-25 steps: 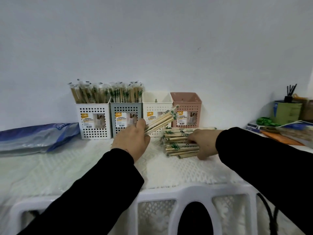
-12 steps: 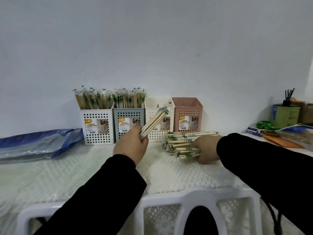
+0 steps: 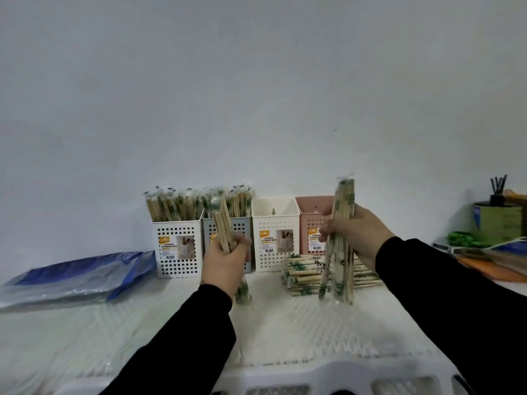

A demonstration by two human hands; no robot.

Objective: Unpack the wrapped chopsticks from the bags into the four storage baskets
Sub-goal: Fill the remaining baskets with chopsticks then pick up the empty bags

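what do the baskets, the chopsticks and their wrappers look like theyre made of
The baskets: matte moulded plastic, judging by the even grid of square holes. The chopsticks: pale bare wood or bamboo, tan and unglossed. Their wrappers: thin clear film with green print, crimped at the tips and faintly shiny.

Readable on the label of the white basket (image 3: 177, 253) at far left: "UTENSILS STORAGE BOX", under an orange logo patch too small to make out. Same "UTENSILS STORAGE BOX" label on the cream basket (image 3: 275, 246). Label on the pink basket (image 3: 313, 223) partly covered, its wording unclear. White lettering on the blue bag (image 3: 77, 276) upside down and illegible.
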